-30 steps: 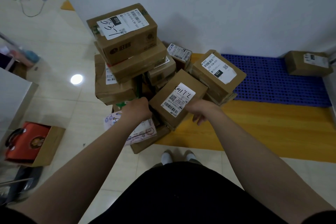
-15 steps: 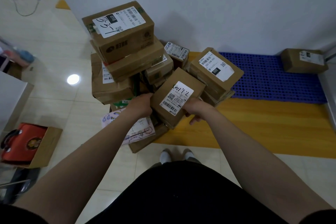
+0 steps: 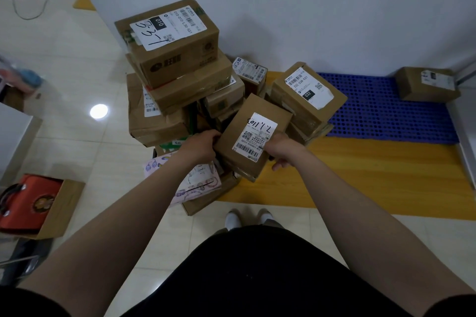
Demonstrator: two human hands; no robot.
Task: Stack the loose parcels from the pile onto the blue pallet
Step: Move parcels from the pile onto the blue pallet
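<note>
Pale floor tiles [image 3: 77, 64] meet a white wall [image 3: 309, 8], and against it at 12 o'clock rises the pile [image 3: 177, 44] of brown cartons. Over the last second the labelled parcel [image 3: 239, 131] at the pile's 5 o'clock edge has tipped up a little and drawn slightly clear of its neighbours. Both hands have kept their hold: the left hand [image 3: 199, 145] curls round its left edge, and the right hand [image 3: 282, 148] clamps the right edge with fingers tucked beneath. That suggests the lift is under way and the carry to the blue pallet [image 3: 381, 110], off at 2 o'clock, comes next (a lone carton [image 3: 426, 83] already sits in its far corner). The parcel is a flattish cardboard box with a white shipping label bearing a barcode and handwritten digits.
</note>
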